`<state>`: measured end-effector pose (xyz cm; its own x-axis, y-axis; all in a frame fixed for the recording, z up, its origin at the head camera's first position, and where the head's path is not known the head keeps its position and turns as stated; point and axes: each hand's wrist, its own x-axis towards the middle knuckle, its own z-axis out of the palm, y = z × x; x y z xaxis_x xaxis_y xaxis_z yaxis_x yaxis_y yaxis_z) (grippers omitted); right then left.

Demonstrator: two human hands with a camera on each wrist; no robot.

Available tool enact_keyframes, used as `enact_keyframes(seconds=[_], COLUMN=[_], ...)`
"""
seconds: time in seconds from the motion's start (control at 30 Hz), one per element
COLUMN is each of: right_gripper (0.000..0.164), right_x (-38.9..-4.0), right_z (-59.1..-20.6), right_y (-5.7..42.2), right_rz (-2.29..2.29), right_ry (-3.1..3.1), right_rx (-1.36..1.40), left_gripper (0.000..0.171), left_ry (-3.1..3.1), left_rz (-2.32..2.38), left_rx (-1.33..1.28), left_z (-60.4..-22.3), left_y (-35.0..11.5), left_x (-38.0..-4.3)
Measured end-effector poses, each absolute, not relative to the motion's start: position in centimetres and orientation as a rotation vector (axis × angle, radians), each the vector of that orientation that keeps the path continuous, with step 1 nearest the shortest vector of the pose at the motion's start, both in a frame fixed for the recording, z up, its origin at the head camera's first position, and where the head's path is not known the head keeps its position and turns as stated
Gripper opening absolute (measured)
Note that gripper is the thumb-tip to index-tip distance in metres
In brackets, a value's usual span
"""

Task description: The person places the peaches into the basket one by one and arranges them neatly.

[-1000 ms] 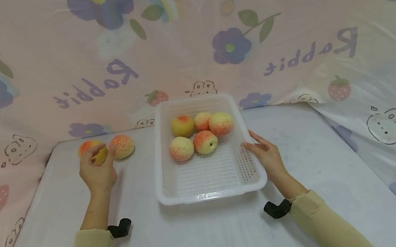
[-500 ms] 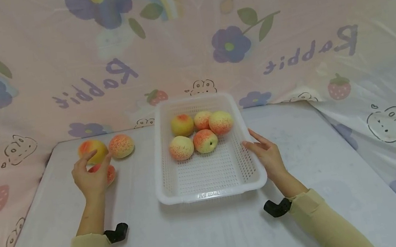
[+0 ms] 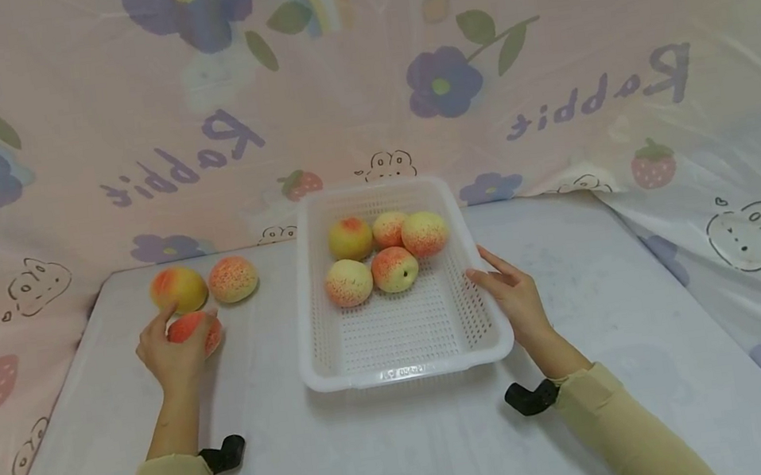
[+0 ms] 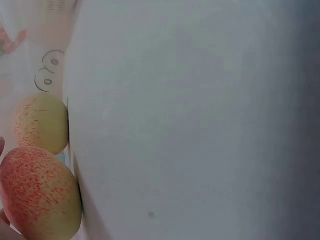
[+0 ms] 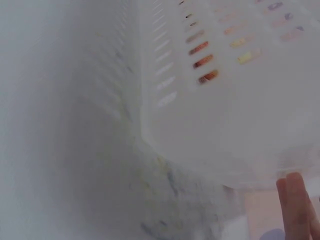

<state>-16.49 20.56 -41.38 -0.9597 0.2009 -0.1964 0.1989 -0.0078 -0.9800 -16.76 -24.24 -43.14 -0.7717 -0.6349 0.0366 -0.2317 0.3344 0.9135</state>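
Note:
My left hand (image 3: 175, 362) grips a red-blushed peach (image 3: 186, 325) on the left of the table, thumb on its right side and fingers at its left. In the left wrist view that speckled peach (image 4: 41, 192) rests on the cloth, fingertips at the frame's edge. Just behind it sit a yellow-orange peach (image 3: 179, 289) and a speckled peach (image 3: 234, 279). My right hand (image 3: 517, 304) holds the right rim of a white plastic basket (image 3: 406, 374), thumb over the edge. Several peaches (image 3: 395, 270) lie toward the basket's back. In the right wrist view, fingers (image 5: 295, 205) touch the basket's wall (image 5: 240, 120).
A white cloth (image 3: 408, 450) covers the table. Behind it hangs a pink curtain (image 3: 333, 99) printed with flowers and rabbits. Black wrist mounts (image 3: 225, 454) stick out beside the sleeves.
My left hand has moved down and toward me from the yellow-orange peach to the red-blushed one, and its fingers have closed around it. The right hand and basket stay put.

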Motion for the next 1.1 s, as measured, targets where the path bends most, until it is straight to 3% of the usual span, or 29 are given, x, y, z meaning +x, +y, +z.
enact_keyframes(seconds=[0.8,1.1], right_gripper=[0.061,0.06], right_x=[-16.4,-16.4], right_z=[-41.5,-41.4], right_y=[20.5,20.5], right_rz=[2.202,2.203], right_ry=[-2.194,-2.203], right_rx=[-0.444,-0.458], left_gripper=[0.084,0.082], left_ry=[-2.368,-2.398], left_rz=[-1.589,-1.555], left_rx=[0.785,0.767], left_z=[-43.5,-43.7], left_y=[-25.0,-25.0], left_x=[-15.9,-15.6])
